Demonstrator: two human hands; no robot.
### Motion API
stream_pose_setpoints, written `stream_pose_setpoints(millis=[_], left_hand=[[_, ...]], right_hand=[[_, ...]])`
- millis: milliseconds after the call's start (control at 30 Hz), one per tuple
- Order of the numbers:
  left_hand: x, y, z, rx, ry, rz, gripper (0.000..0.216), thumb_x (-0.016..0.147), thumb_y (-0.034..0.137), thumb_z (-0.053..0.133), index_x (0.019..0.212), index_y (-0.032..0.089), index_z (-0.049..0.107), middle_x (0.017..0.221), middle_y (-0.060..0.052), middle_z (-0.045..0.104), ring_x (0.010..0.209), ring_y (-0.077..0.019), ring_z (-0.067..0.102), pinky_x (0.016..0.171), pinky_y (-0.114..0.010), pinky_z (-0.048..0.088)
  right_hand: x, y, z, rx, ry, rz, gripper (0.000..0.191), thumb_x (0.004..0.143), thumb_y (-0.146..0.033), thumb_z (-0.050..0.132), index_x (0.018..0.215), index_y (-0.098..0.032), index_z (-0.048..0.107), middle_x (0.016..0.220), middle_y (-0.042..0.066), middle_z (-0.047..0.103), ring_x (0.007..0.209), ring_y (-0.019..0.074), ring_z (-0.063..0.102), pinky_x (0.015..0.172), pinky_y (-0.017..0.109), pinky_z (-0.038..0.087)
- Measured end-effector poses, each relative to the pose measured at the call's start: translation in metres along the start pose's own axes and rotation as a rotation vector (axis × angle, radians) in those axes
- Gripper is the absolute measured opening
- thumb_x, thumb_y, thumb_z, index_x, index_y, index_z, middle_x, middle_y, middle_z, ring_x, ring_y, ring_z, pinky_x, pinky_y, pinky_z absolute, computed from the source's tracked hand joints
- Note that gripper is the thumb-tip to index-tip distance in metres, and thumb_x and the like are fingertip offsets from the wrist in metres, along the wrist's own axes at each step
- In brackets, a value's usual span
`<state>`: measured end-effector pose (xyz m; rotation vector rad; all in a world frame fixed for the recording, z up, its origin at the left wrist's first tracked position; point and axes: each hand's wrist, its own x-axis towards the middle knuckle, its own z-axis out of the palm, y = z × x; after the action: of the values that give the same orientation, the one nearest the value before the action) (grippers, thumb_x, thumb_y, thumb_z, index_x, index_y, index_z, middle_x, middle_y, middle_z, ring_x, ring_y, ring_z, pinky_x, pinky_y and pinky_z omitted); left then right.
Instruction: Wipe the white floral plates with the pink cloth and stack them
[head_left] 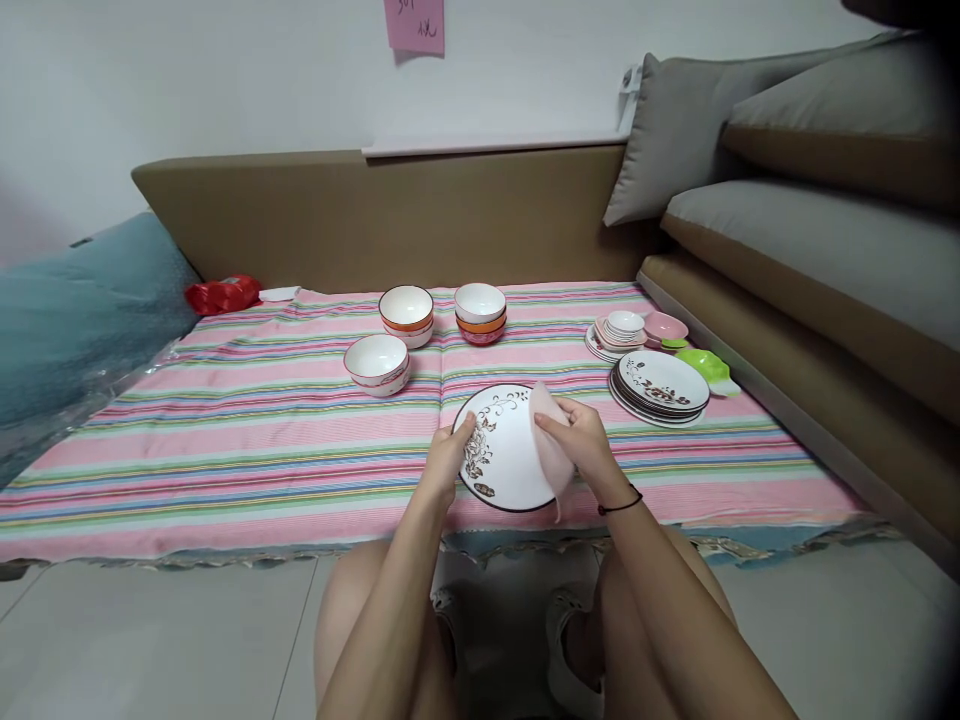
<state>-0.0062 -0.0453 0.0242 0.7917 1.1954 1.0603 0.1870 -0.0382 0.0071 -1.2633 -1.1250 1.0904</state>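
Between my hands is a white plate (pixel 514 450) with a dark rim and brown flower pattern, tilted toward me above the striped cloth. My left hand (pixel 448 455) grips its left edge, thumb on the upper face. A thin pale pink cloth (pixel 550 440) lies over the plate's right edge. My right hand (pixel 583 440) is closed on that cloth at the right rim, with the thumb pressing it against the plate; the fingers behind are partly hidden. To the right stands a stack of similar flowered plates (pixel 660 385).
Stacked bowls (pixel 377 362) stand left of centre, with more bowls (pixel 480 312) behind. Small dishes (pixel 622 328), a pink bowl (pixel 665 327) and a green dish (pixel 705 370) sit at right. Stacked cushions (pixel 817 240) border the right side. A red package (pixel 223 295) lies far left.
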Motion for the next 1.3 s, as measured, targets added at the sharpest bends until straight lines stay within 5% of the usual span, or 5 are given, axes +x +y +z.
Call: stream_pose_setpoints(millis=[200,700,1100,1233,1300], left_hand=[[-0.004,0.01,-0.009,0.104,-0.095,0.044,0.049,0.069,0.057,0.07,0.08,0.009,0.068,0.074,-0.012,0.072,0.064,-0.0203,0.064,0.058,-0.027,0.047],[-0.013,0.014,-0.011,0.256,-0.289,-0.097,0.043,0.065,0.054,0.074,0.064,0.012,0.064,0.062,-0.01,0.068,0.049,-0.0183,0.059,0.048,-0.026,0.04],[0.012,0.006,-0.015,-0.189,0.375,0.103,0.053,0.053,0.057,0.079,0.071,0.009,0.064,0.067,-0.009,0.069,0.06,-0.0208,0.064,0.055,-0.029,0.049],[0.007,0.006,-0.01,-0.166,0.332,0.079,0.052,0.056,0.055,0.078,0.075,0.008,0.066,0.073,-0.011,0.07,0.064,-0.0212,0.065,0.057,-0.03,0.049],[0.003,0.007,-0.008,-0.166,0.292,0.07,0.05,0.057,0.054,0.077,0.076,0.009,0.066,0.073,-0.01,0.07,0.063,-0.0208,0.064,0.058,-0.03,0.048]], right_hand=[[-0.002,-0.009,-0.006,-0.018,-0.224,-0.042,0.04,0.07,-0.04,0.071,0.098,-0.013,0.065,0.095,0.007,0.068,0.081,0.02,0.059,0.066,0.028,0.045],[-0.006,-0.018,0.005,-0.092,-0.381,-0.029,0.039,0.07,-0.036,0.071,0.103,-0.016,0.067,0.102,0.006,0.068,0.087,0.0205,0.06,0.07,0.028,0.046],[-0.013,0.006,0.029,-0.182,0.101,-0.152,0.033,0.088,-0.048,0.046,0.071,-0.019,0.05,0.061,-0.003,0.044,0.059,0.0133,0.041,0.055,0.026,0.032],[-0.015,0.005,0.034,-0.155,0.127,-0.211,0.039,0.093,-0.045,0.04,0.104,-0.015,0.063,0.096,0.007,0.066,0.094,0.0226,0.06,0.083,0.034,0.046],[-0.015,0.004,0.034,-0.176,0.11,-0.314,0.044,0.095,-0.042,0.038,0.124,-0.014,0.058,0.13,0.012,0.058,0.124,0.0248,0.049,0.105,0.041,0.037]])
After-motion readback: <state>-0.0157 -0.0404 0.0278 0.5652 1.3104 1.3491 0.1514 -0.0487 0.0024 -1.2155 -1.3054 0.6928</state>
